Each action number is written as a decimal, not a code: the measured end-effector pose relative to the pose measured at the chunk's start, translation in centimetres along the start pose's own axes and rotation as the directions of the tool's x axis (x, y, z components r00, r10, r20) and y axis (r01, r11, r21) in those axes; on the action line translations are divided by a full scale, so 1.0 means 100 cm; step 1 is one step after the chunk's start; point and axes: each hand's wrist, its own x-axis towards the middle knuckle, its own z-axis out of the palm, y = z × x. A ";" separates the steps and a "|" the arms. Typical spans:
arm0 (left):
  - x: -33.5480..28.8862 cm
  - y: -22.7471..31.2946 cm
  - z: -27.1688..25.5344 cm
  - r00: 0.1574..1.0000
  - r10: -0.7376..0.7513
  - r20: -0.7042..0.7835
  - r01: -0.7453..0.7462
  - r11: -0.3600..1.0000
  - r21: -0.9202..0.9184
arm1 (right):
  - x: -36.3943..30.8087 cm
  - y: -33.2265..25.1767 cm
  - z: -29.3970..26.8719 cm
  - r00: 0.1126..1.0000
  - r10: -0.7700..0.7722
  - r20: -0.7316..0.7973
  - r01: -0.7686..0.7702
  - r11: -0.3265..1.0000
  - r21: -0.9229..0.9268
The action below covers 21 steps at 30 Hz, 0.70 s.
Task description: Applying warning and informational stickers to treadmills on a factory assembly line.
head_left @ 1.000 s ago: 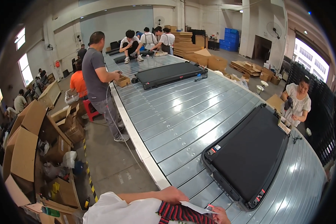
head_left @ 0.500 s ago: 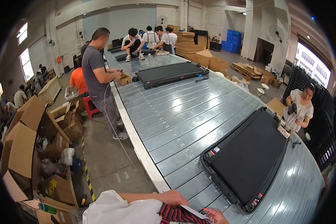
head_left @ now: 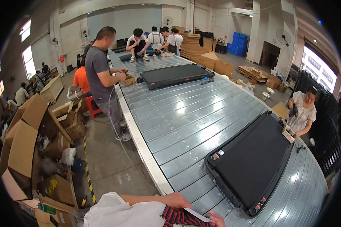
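Note:
At the lower edge, my left hand (head_left: 177,199) is bent over the upper end of a white paper-like strip (head_left: 197,215). My right hand (head_left: 217,220) pinches the strip's other end, its fingers partly cut off by the picture's edge. A red-and-black striped cloth (head_left: 180,217) lies against my body under the strip. Just right of my hands, a long black treadmill-like deck (head_left: 250,162) with dark side rails rests on the metal-slatted table (head_left: 185,130). Small labels are on its corners.
A second black deck (head_left: 178,75) lies farther along the table. A person in grey (head_left: 102,68) stands at the left edge with a small carton (head_left: 129,80). At right, a person in white (head_left: 304,111) reaches to a small box (head_left: 288,133). Open cartons (head_left: 22,140) fill the left floor.
The person at right has lowered a hand to the small box on the table edge. My right hand has shifted slightly left and down; both hands stay at the strip.

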 end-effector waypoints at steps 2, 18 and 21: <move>-0.001 0.001 0.001 1.000 0.000 0.002 0.000 1.000 -0.008 | 0.000 -0.008 0.001 0.995 -0.083 0.054 0.072 0.981 0.182; -0.004 0.003 0.007 0.995 -0.003 -0.102 -0.004 0.998 -0.064 | 0.039 0.018 0.071 0.981 -0.171 0.090 0.141 0.952 0.273; -0.005 0.004 0.007 0.991 -0.021 -0.135 0.011 0.997 -0.074 | 0.034 0.018 0.073 0.976 -0.157 0.154 0.116 0.963 0.245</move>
